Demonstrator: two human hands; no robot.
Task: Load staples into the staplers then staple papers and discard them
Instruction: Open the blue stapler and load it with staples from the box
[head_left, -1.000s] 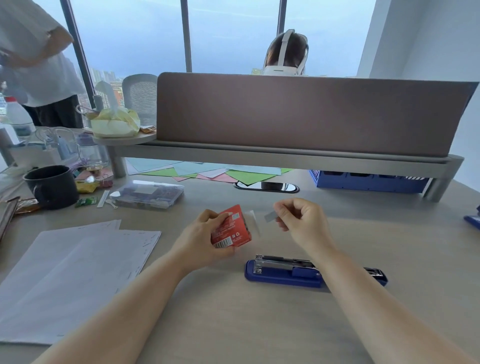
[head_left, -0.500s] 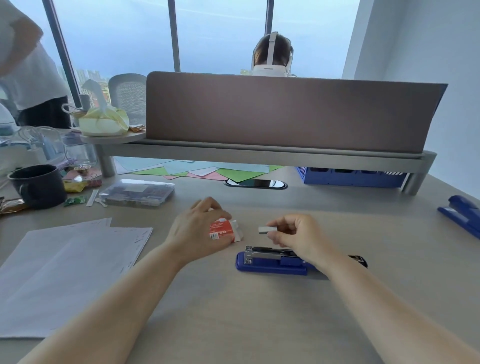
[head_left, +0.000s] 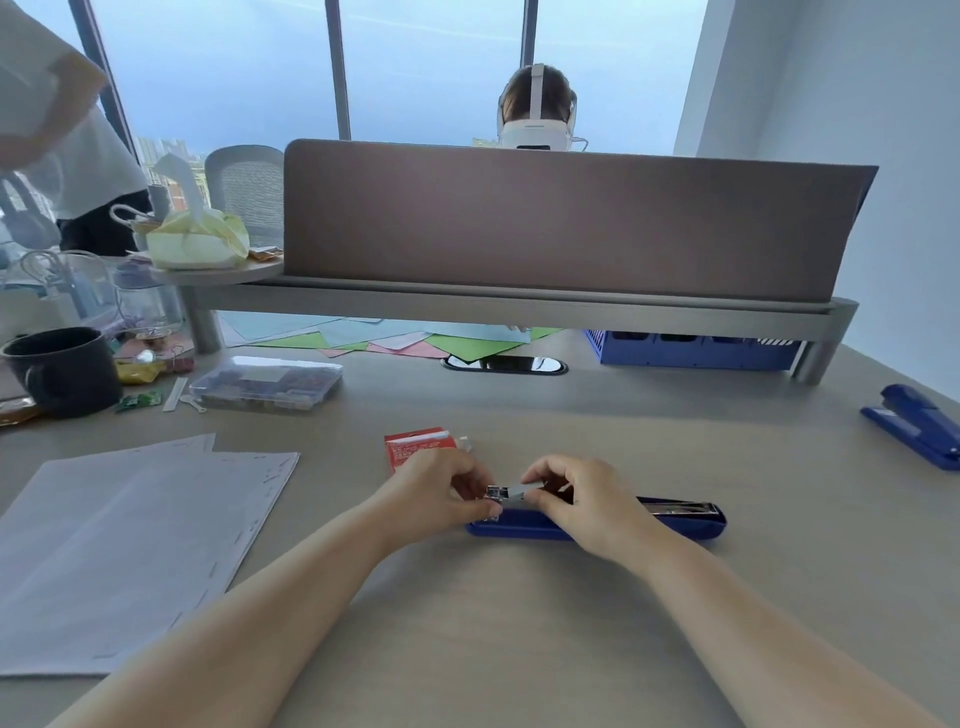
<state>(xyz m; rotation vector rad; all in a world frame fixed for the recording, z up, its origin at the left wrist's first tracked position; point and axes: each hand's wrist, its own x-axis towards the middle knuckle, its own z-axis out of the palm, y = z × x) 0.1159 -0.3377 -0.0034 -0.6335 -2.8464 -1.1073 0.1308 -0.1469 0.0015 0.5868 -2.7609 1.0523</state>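
A blue stapler (head_left: 675, 519) lies flat and opened out on the desk in front of me. My right hand (head_left: 576, 504) pinches a silver strip of staples (head_left: 514, 490) over the stapler's metal channel at its left end. My left hand (head_left: 441, 493) grips that left end, fingers touching the channel. The red staple box (head_left: 415, 448) lies on the desk just behind my left hand, its flap open. White sheets of paper (head_left: 130, 545) lie spread at the left. A second blue stapler (head_left: 914, 423), closed, sits at the far right.
A black mug (head_left: 62, 369), a clear plastic box (head_left: 265, 384) and small clutter stand at the back left. Coloured papers (head_left: 363, 338) and a blue crate (head_left: 691, 348) lie under the raised shelf (head_left: 519, 306). One person sits behind the divider; another stands at the left.
My left hand has put the red staple box down on the desk and moved onto the stapler. My right hand has brought the staple strip down to the stapler's channel.
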